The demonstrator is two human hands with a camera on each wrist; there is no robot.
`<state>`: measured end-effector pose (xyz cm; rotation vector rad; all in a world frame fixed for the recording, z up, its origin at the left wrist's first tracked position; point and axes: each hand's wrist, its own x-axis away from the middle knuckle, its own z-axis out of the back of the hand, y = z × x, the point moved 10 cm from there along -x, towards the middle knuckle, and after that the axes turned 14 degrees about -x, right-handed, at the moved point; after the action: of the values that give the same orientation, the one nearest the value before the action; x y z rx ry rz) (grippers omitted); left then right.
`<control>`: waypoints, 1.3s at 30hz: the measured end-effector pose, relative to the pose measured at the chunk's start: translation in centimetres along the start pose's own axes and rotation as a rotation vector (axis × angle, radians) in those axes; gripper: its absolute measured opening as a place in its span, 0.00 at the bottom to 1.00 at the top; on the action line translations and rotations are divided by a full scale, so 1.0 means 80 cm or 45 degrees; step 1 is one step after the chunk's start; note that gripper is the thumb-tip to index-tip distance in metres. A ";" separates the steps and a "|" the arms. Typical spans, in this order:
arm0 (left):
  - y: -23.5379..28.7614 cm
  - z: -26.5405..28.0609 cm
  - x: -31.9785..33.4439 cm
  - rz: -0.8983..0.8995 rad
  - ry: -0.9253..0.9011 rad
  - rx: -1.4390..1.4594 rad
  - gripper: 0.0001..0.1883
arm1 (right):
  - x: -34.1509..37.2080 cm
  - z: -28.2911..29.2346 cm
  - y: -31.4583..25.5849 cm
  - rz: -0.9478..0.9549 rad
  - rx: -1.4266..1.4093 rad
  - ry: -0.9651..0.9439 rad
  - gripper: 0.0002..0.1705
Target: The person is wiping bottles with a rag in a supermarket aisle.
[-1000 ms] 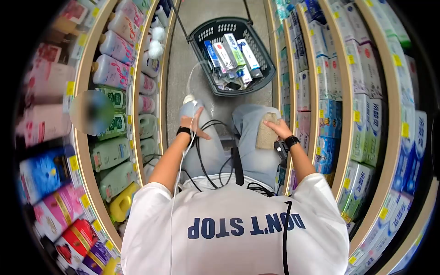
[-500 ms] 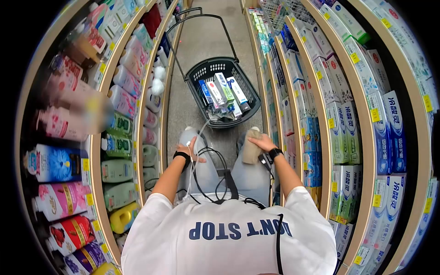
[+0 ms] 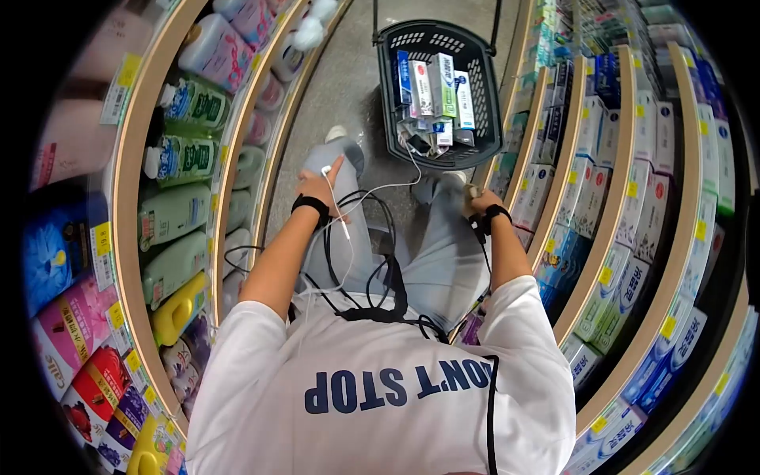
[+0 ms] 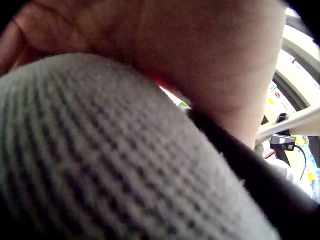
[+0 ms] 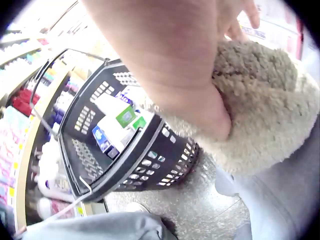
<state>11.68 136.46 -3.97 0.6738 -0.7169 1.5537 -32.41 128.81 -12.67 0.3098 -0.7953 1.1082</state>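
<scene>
My left hand [image 3: 318, 191] rests on the left knee, its fingers spread loosely. A white cable [image 3: 336, 207] runs past that hand. Ribbed grey fabric [image 4: 110, 150] fills much of the left wrist view, just under the palm. In my right hand [image 3: 480, 204], by the right knee, is a fluffy beige cloth [image 5: 270, 110]; the thumb presses into its pile. Ahead of the knees, a dark plastic shopping basket [image 3: 443, 162] stands on the floor with several toothpaste boxes [image 3: 445, 83] in it.
Shelves line both sides of the narrow aisle. Bottles [image 3: 176, 214] stand on the left, and toothpaste cartons [image 3: 625, 301] fill the right. Black cables [image 3: 388, 273] loop across the lap. The basket's raised handle [image 5: 35, 100] leans away. Grey floor [image 3: 332, 95] shows around the basket.
The head view has swung, so the basket now appears higher and further right than half a second ago. The right hand has turned; less of the cloth shows. The left hand stays at the knee.
</scene>
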 end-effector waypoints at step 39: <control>-0.007 -0.022 -0.001 0.147 -0.233 0.145 0.71 | 0.139 0.059 0.208 -0.005 -2.163 0.045 0.30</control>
<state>12.23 137.81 -5.15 0.8807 -0.8195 1.6623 -46.75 140.88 -4.12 -1.1225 -1.4087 0.1445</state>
